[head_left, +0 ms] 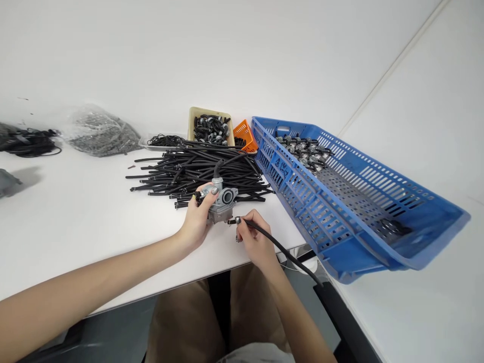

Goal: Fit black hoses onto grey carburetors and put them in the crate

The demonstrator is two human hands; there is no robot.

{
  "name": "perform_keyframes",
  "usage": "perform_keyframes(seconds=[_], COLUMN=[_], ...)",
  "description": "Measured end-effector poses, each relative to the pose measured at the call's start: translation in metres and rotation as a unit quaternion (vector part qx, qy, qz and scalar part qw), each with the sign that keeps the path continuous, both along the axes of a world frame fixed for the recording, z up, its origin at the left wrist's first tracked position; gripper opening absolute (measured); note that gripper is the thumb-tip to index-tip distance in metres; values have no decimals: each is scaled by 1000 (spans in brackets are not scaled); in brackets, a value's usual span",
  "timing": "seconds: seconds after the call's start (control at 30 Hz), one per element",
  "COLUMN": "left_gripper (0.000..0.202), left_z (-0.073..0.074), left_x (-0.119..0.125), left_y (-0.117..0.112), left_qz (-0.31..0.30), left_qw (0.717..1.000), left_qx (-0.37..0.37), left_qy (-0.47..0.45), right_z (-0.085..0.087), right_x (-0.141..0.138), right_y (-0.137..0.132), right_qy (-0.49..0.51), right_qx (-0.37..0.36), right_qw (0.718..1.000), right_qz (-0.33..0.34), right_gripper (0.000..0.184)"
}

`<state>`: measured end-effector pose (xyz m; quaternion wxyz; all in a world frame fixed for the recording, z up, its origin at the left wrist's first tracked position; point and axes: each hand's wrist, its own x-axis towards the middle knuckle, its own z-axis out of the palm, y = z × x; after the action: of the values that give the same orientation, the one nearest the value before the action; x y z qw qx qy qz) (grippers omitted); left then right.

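Wrapped round a grey metal carburetor (218, 202), my left hand (197, 218) holds it just above the table's front part. A black cap with a cable rises from the carburetor's top, and its round bore faces right. My right hand (256, 235) pinches a black rubber hose (282, 247) close to its end, where a small metal clip sits. That hose end is at the lower right of the carburetor; whether it touches the body I cannot tell. The hose trails down to the right past the table edge. Behind the carburetor lies a pile of black hoses (189, 169).
A large blue crate (321, 222) stands at right, holding several carburetors (304, 151) and a black coil (393, 227). Behind the hoses are a cream bin (192, 126) of black parts, an orange basket (245, 132) and a tray (151, 147). A plastic bag (102, 132) lies left.
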<state>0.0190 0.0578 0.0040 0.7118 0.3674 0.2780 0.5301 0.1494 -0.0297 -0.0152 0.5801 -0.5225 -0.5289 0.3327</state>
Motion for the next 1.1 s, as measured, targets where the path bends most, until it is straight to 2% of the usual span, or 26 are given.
perform_keyframes(seconds=[0.13, 0.33, 0.5, 0.7, 0.9, 1.1], left_gripper=[52, 56, 52, 56, 52, 56], left_z=[0, 2, 0, -1, -4, -2], left_x=[0, 0, -1, -2, -3, -2], left_y=[0, 0, 0, 0, 2, 3], left_qz=[17, 21, 14, 26, 24, 41], left_qw=[1000, 1000, 1000, 1000, 999, 999], left_qx=[-3, -3, 4, 0, 14, -5], left_qy=[9, 10, 21, 17, 26, 22], right_z=[3, 7, 12, 7, 6, 3], right_x=[-2, -4, -3, -2, -6, -5], right_y=[-4, -4, -7, -1, -6, -1], right_qy=[-21, 1, -3, 5, -20, 7], right_qx=[-16, -13, -28, -21, -27, -31], right_qw=[999, 1000, 998, 999, 998, 999], right_qz=[40, -3, 52, -24, 54, 0], right_gripper=[22, 23, 22, 22, 23, 21])
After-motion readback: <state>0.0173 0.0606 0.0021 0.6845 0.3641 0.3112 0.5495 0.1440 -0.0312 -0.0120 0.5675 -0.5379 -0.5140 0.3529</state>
